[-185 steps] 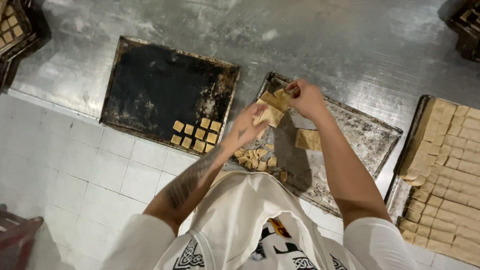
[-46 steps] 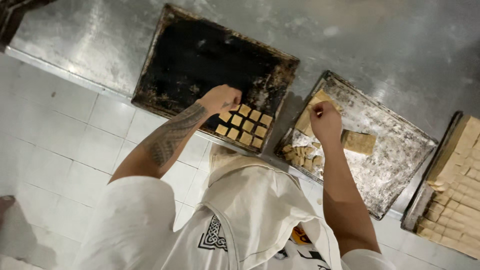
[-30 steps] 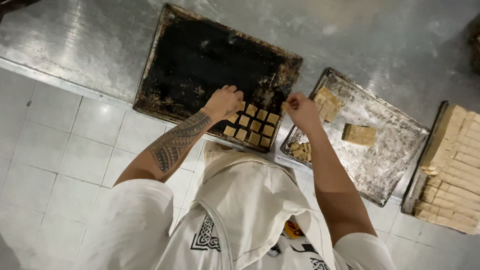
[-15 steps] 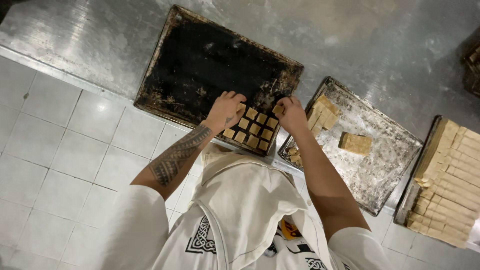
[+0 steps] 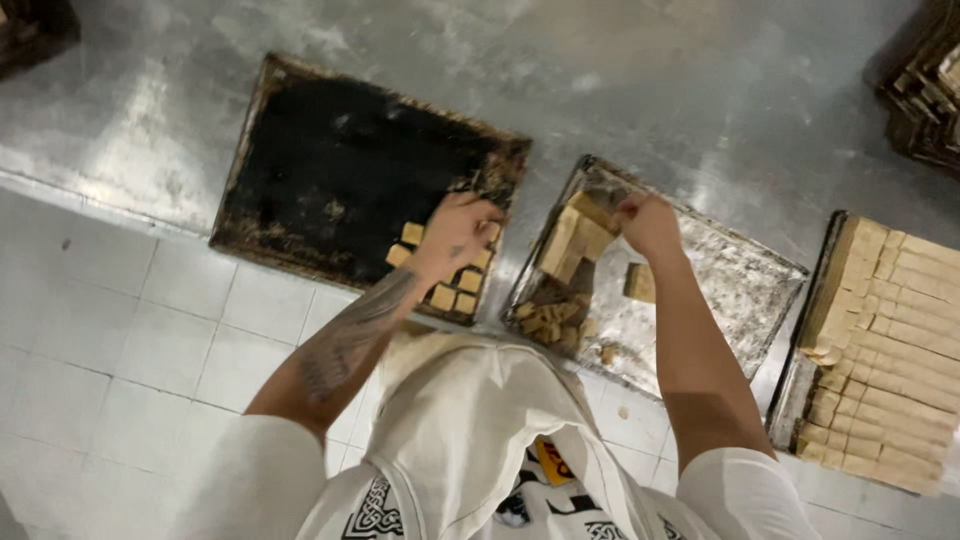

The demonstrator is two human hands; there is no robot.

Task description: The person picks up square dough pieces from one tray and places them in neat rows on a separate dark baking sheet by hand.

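On the steel worktop [image 5: 700, 90], I stand over three trays: a blackened baking tray [image 5: 320, 160] at left, a floured metal tray [image 5: 740, 290] in the middle, and a tray of long dough strips [image 5: 900, 340] at right, its far edge cut off by the frame. My left hand [image 5: 455, 232] rests, fingers curled down, on the small dough squares [image 5: 452, 290] grouped at the near right corner of the black tray; it covers several of them, and whether it grips one I cannot tell. My right hand [image 5: 648, 222] is over the middle tray, fingers bent beside a stack of dough pieces [image 5: 572, 240], touching or just short of it. A single block [image 5: 640, 282] lies under my wrist; scraps [image 5: 548, 322] pile at the near edge. Dark crates [image 5: 925, 80] sit blurred at the upper right. White floor tiles [image 5: 120, 340] show below the counter's edge.
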